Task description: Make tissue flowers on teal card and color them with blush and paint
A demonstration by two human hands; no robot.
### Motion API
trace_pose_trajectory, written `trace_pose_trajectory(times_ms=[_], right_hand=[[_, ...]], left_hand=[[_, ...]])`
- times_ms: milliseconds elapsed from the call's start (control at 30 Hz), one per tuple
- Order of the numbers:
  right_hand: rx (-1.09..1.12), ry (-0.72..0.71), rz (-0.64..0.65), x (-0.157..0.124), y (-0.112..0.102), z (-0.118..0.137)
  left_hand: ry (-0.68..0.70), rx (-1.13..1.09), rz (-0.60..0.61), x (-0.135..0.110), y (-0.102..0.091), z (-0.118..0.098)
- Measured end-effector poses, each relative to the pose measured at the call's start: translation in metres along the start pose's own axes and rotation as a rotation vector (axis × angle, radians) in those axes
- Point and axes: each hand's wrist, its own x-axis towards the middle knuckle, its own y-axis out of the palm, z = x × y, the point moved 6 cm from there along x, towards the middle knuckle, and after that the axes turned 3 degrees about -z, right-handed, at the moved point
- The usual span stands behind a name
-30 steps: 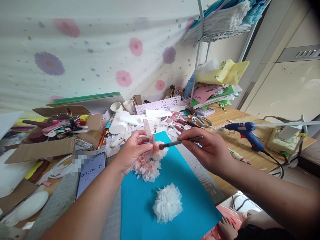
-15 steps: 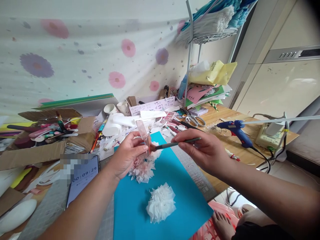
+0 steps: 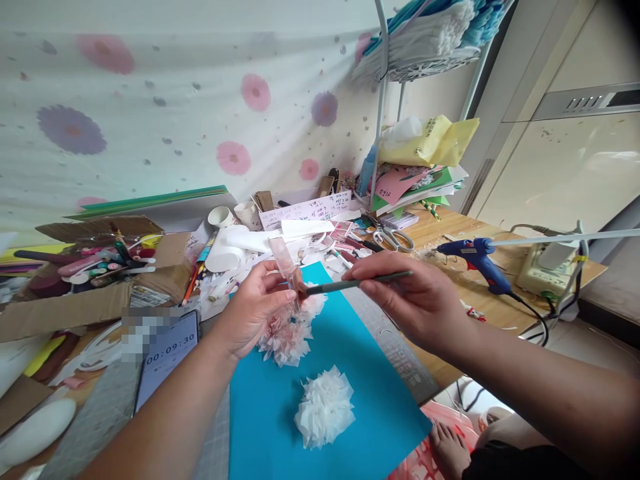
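Observation:
My left hand (image 3: pixel 261 301) is closed around a small clear case (image 3: pixel 283 259) with its lid tipped up; something brownish-pink shows inside. In my right hand (image 3: pixel 417 293) a dark-handled brush (image 3: pixel 336 287) is pinched, its bristles against the case. Ruffled paper flowers with a pink tint (image 3: pixel 286 343) lie below my left hand, which partly hides them. Nearer to me, a white ruffled paper flower (image 3: pixel 325 407) rests apart on a bright blue sheet (image 3: pixel 270 427).
A blue glue gun (image 3: pixel 473 257) and scissors (image 3: pixel 393 239) lie to the right. On the left are a phone (image 3: pixel 167 360) showing a timer and a cardboard box (image 3: pixel 95 303) of pens. White scraps and paper cups (image 3: pixel 221 217) crowd the back.
The view has shifted slightly. My right hand with the brush has moved a little to the right; the bristles stay at the case. My left hand keeps its hold.

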Motion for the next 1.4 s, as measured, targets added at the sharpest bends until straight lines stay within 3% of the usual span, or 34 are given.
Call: trace_pose_trajectory(times_ms=[67, 200, 333, 500, 667, 833, 1067, 1233, 1333, 1400], right_hand=[[-0.029, -0.013, 0.059, 0.0, 0.003, 0.001], [-0.004, 0.027, -0.043, 0.001, -0.003, 0.0], [-0.003, -0.006, 0.077, 0.0, 0.004, 0.002], [0.01, 0.033, -0.034, -0.001, -0.004, 0.0], [0.065, 0.013, 0.118, -0.002, 0.007, -0.003], [0.109, 0.076, 0.093, -0.001, 0.007, -0.013], [0.033, -0.019, 0.145, -0.001, 0.008, -0.009], [0.065, 0.077, 0.133, -0.001, 0.009, -0.015], [0.013, 0.024, 0.196, -0.001, 0.016, -0.012], [-0.018, -0.011, 0.162, 0.0, 0.015, -0.01]], left_hand=[[0.0, 0.008, 0.01, 0.0, 0.0, 0.0], [0.021, 0.015, 0.017, 0.0, -0.001, -0.002], [0.009, 0.026, 0.029, 0.001, -0.002, -0.001], [0.004, 0.037, 0.012, 0.001, -0.003, -0.001], [0.001, 0.047, 0.026, 0.002, -0.004, 0.0], [-0.005, 0.046, 0.04, 0.002, -0.005, 0.0], [0.002, 0.09, 0.012, 0.003, -0.009, -0.002], [0.035, 0.129, -0.04, 0.005, -0.017, -0.005], [0.043, 0.134, -0.056, 0.007, -0.018, -0.006], [0.045, 0.131, -0.062, 0.007, -0.018, -0.006]])
